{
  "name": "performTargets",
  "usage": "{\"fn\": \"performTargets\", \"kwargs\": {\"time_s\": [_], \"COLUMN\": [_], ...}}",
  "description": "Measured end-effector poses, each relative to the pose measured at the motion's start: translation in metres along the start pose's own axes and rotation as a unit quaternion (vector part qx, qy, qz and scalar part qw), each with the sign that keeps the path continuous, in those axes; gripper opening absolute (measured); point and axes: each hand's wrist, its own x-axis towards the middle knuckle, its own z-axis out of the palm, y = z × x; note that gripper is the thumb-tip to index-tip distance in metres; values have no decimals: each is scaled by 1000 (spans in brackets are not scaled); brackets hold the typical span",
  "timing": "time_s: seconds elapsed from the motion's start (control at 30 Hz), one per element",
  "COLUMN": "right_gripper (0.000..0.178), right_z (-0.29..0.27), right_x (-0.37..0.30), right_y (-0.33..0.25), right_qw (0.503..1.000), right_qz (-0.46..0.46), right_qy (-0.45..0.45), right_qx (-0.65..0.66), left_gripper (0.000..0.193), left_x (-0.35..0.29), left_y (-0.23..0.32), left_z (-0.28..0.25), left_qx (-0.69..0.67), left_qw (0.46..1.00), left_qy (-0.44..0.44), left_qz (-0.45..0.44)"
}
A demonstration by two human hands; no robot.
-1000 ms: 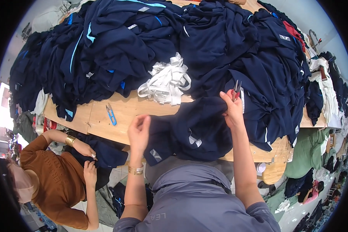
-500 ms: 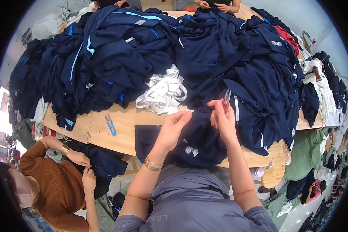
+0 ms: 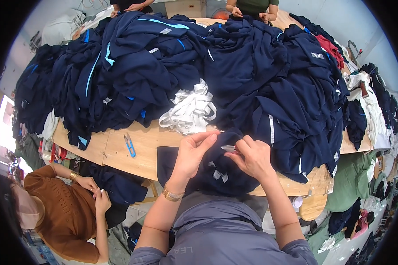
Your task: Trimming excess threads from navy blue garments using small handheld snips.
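My right hand [image 3: 252,160] is closed around a pair of thread snips [image 3: 227,148], whose metal blades point left toward my other hand. Thumb and fingertips meet on my left hand [image 3: 191,155]; anything pinched there is too fine to make out. Below both hands, a dark navy garment [image 3: 232,179] lies over the table's near edge, with a small white tag-like strip [image 3: 217,175] on it. Just beyond my left hand sits a heap of white tape strips [image 3: 190,110].
Large piles of navy garments [image 3: 154,66] cover the far side of the wooden table [image 3: 106,139]. Blue-handled snips [image 3: 130,146] lie on the left. A person in a brown top [image 3: 66,207] handles dark cloth at the left. Two other people's hands [image 3: 265,17] show beyond the piles.
My right hand has come down and left, turning the snips from pointing up to pointing at my left hand. The left hand stays pinched in nearly the same place.
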Motion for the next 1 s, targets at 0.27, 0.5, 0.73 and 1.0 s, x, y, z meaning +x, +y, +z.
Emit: {"fn": "performTargets", "kwargs": {"time_s": [0.27,0.5,0.73,1.0], "right_gripper": [32,33,31,19], "right_z": [-8,-7,-1,7], "right_x": [7,8,0,11], "right_y": [-5,-3,-1,-7], "right_qw": [998,997,994,715], "right_qz": [-47,-55,55,362], "right_qy": [0,2,12,-77], "right_qx": [-40,-61,93,593], "left_gripper": [21,22,23,28], "left_x": [-3,-1,-3,-2], "left_y": [2,0,1,-1], "left_z": [2,0,1,-2], "left_qx": [21,37,61,101], "left_qw": [1000,999,998,994], "left_qy": [-11,-10,-3,-31], "left_qz": [-7,-6,-1,21]}}
